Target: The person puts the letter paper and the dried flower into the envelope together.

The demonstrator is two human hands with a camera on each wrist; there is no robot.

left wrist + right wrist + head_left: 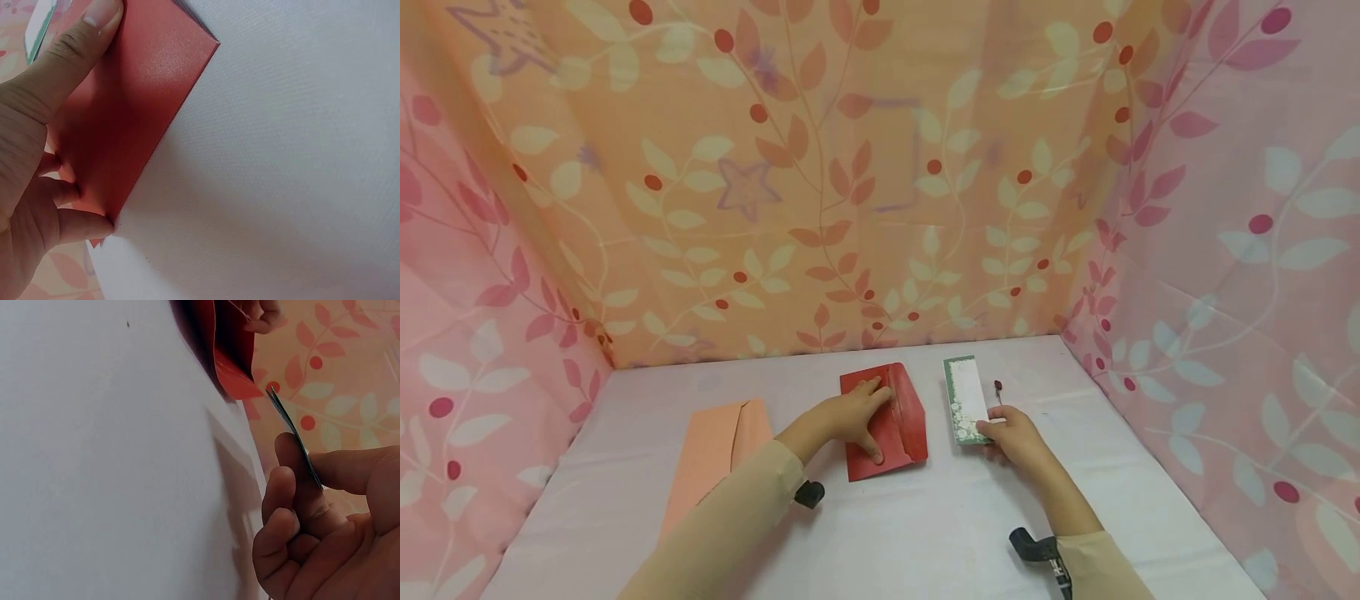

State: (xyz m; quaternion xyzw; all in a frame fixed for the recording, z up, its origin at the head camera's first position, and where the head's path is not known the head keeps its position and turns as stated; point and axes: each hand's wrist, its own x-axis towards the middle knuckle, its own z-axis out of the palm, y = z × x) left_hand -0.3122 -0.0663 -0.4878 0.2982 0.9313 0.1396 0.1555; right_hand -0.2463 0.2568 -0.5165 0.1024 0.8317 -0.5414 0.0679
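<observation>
A red envelope (880,442) lies on the table with its flap raised toward the right. My left hand (859,417) rests on it, thumb near the close edge and fingers spread toward the flap side. In the left wrist view, the thumb and fingertips touch the red paper (156,81). To the right, my right hand (1011,437) pinches a white card with a green flowered border (967,396) at its lower end. The right wrist view shows that card (294,428) edge-on between thumb and fingers, apart from the envelope (234,369).
A peach envelope (700,450) lies on the left of the white-covered table (925,533), partly behind my left sleeve. A small dark red item on a thin stem (998,387) is beyond my right hand. Patterned cloth walls (820,183) enclose the back and sides.
</observation>
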